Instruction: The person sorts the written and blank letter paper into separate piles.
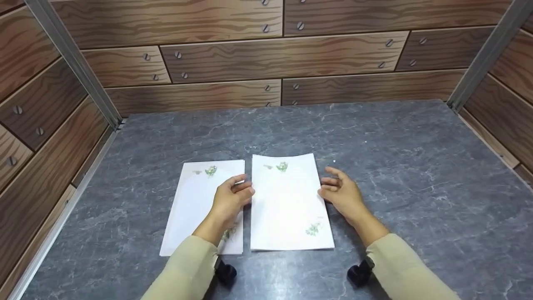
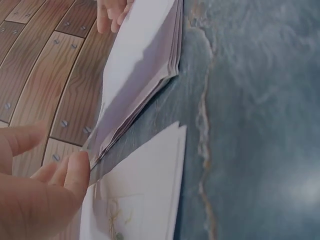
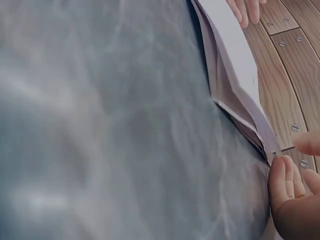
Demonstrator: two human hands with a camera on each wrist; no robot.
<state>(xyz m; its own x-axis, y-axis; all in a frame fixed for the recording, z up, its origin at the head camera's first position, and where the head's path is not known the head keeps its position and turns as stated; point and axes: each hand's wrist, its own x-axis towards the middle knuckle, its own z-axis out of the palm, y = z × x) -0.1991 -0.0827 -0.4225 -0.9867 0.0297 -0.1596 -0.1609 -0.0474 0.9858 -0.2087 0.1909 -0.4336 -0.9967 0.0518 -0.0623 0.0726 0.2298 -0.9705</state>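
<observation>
One paper stack (image 1: 287, 204) (leafy prints (image 1: 282, 166) at opposite corners) lies well short of the desk's (image 1: 416, 187) far edge | left hand (image 1: 228, 200), right hand (image 1: 345, 198) flank it: fingers loosely bent, tips at its long sides, nothing gripped | second stack (image 1: 195, 200) nearer the desk's left edge
</observation>
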